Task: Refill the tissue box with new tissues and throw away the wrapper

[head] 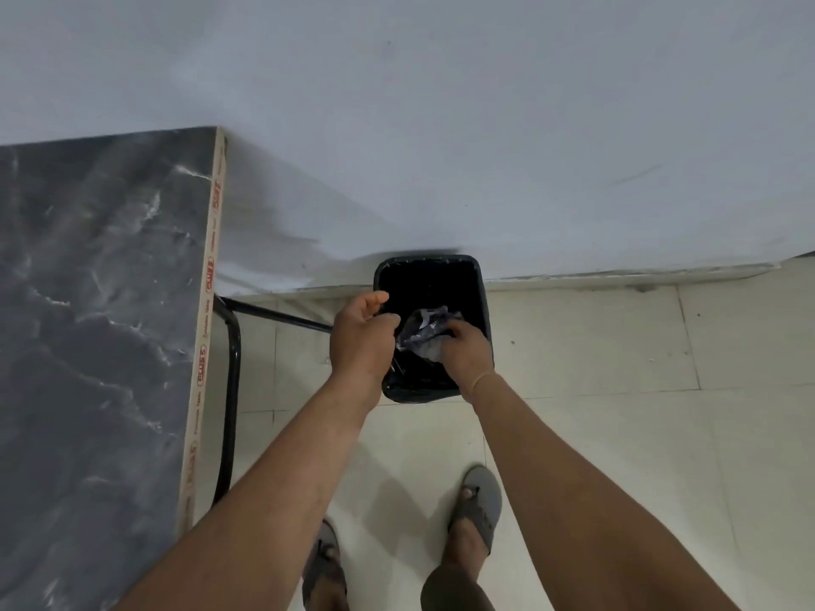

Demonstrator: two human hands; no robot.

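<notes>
A plain indoor room: pale tiled floor (573, 434), bare white wall (441, 125), marble-look table (97, 302), black bin (478, 280)

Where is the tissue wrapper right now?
The crumpled wrapper is over the open black bin by the wall, held in the right hand, with the left hand beside it.

- A dark grey marble-patterned tabletop (97, 310) fills the left side; everything below is placed from it.
- Along its right edge runs a pale edge band (207, 328) printed with repeated red logos.
- Under that edge, a black metal table frame (231, 390) drops to the floor, one bar running away to the right.
- Behind and to the right of the tabletop rises a plain pale grey wall (485, 103).
- Right of and below it lies a cream tiled floor (617, 368).
- Two grey sandals (483, 500) stand on the tiles, right of its near corner.
</notes>
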